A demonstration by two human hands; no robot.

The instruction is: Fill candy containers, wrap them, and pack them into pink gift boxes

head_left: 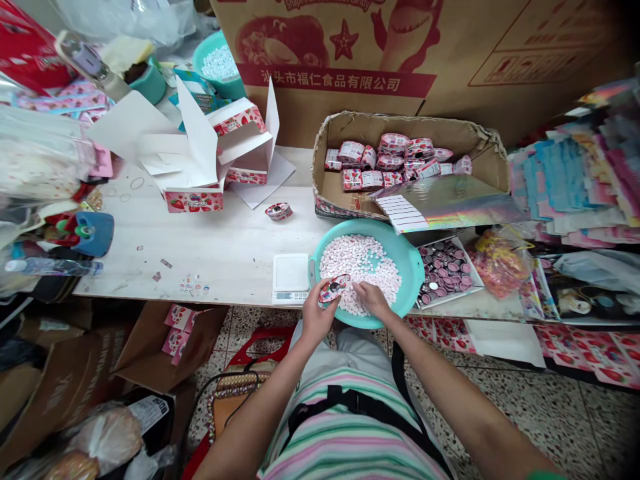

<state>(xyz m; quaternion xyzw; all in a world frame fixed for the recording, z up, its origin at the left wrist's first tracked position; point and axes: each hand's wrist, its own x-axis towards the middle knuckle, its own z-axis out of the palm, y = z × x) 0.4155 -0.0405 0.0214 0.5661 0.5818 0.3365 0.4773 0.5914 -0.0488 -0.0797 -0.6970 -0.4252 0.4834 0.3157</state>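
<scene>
My left hand (318, 315) is closed around a small oval candy box (334, 288) with a pink and red print and a dark opening on top. I hold it over the near left part of a turquoise basin (416, 261). Small pale pink candies (357, 257) cover much of the basin's floor. My right hand (373, 300) is over the candies, just right of the box, with its fingers drawn together. Whatever is between those fingers is hidden. Another oval candy box (279, 212) lies by itself on the table, left of the basin.
A white digital scale (291, 272) touches the basin's left side. Behind stands a cut-down carton (323, 160) of similar oval boxes, with a silvery sheet (450, 200) across its front. Right of the basin is a tray of dark round pieces (445, 270). Open strawberry-print cartons (195, 201) stand back left.
</scene>
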